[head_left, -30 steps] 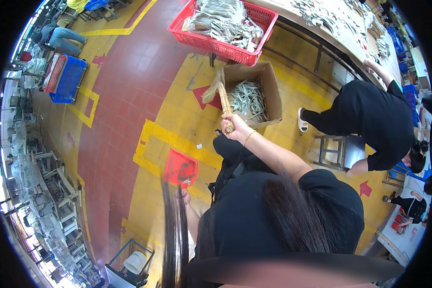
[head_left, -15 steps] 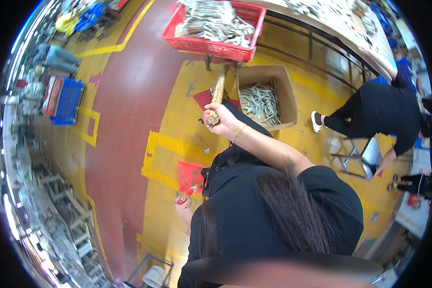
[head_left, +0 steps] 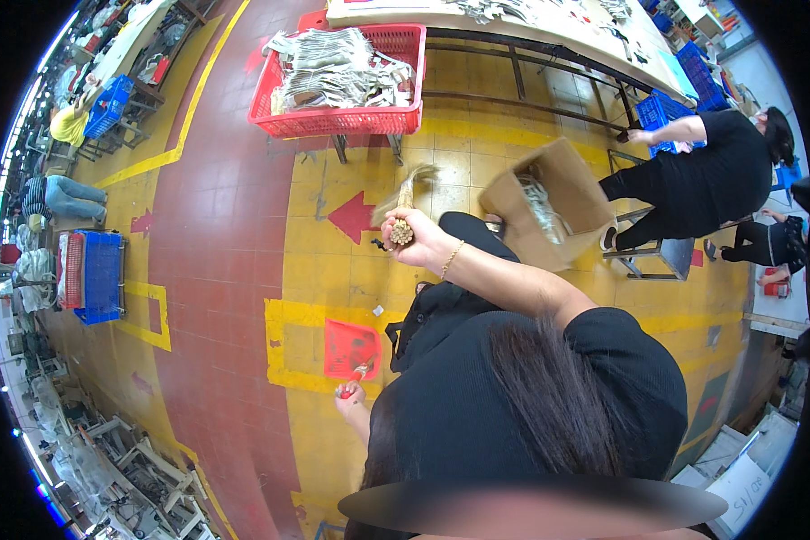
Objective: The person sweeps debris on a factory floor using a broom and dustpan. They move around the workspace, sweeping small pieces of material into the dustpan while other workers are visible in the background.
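Observation:
My right hand (head_left: 418, 238) is wrapped round the bundled stalk handle of a straw broom (head_left: 407, 195). The broom's bristles, smeared by motion, are low over the yellow floor beside a red arrow. My left hand (head_left: 350, 398) is closed on the handle of a red dustpan (head_left: 351, 349), held at my left side with its pan over the yellow floor. Small dark bits seem to lie in the pan. Right of the broom and my leg, a cardboard box (head_left: 506, 202) stands tilted, with pale strips (head_left: 542, 209) inside.
Ahead, a red plastic basket (head_left: 351, 121) full of stacked pale pieces stands on legs beside a long worktable (head_left: 396, 13). A person in black (head_left: 702, 171) is at the right near a metal stool (head_left: 661, 258). Blue crates (head_left: 101, 274) stand at the left.
My view has shifted, putting the basket further left. The broom has swung lower and its bristles now show. The cardboard box has tipped and sits further right. The person in black has changed posture.

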Motion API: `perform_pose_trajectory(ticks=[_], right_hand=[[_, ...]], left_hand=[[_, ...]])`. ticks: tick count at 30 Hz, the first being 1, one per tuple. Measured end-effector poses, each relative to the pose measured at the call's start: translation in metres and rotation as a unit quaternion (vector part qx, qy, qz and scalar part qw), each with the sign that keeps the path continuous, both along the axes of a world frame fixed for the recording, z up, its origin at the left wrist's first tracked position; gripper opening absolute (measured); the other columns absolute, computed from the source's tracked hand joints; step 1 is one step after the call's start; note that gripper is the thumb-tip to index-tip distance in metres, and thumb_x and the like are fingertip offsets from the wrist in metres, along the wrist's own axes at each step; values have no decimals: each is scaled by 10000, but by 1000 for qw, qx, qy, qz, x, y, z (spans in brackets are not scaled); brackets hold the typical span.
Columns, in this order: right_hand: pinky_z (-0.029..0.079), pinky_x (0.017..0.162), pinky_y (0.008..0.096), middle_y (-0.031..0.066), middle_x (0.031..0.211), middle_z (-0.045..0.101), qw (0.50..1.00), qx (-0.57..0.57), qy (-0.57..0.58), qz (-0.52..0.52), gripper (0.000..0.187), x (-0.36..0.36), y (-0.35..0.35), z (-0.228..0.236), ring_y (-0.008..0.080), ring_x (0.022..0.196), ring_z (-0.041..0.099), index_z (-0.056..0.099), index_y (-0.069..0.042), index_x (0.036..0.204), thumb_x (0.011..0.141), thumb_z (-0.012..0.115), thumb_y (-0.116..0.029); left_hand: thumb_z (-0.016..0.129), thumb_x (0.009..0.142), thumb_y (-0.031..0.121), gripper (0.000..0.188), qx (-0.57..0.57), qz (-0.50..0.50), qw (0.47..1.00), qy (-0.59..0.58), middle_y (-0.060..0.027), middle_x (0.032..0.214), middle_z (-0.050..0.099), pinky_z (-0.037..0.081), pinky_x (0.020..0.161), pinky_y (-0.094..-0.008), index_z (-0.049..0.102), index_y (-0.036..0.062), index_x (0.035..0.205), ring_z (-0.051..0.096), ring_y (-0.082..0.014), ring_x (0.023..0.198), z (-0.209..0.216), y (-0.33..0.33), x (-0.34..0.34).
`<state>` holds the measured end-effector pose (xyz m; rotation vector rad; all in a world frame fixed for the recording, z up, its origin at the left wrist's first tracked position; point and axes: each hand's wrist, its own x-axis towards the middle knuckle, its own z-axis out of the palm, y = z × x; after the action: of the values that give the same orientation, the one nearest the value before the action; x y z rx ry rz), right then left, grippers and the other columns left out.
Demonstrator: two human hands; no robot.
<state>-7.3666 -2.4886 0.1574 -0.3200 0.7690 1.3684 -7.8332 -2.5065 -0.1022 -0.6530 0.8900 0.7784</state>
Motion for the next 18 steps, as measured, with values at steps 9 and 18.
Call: perform_pose_trajectory(ticks=[9,18], right_hand=[[446,395,192,-7,571,449,996,-21,-83,3,119,99,-98,-14,71,450,465,413,-58,745,796,520,-41],[433,355,229,41,593,499,870,-385,-302,64,134,182,-278,1,117,431,493,452,-30,823,755,568,-39]], left_hand=[[474,710,103,147,-34,-37,990,134,-29,502,300,272,379,-249,390,86,590,347,-148,436,10,29,41],[478,723,123,105,-49,-169,978,113,-45,533,327,282,394,-260,410,71,661,344,-151,450,24,68,150]])
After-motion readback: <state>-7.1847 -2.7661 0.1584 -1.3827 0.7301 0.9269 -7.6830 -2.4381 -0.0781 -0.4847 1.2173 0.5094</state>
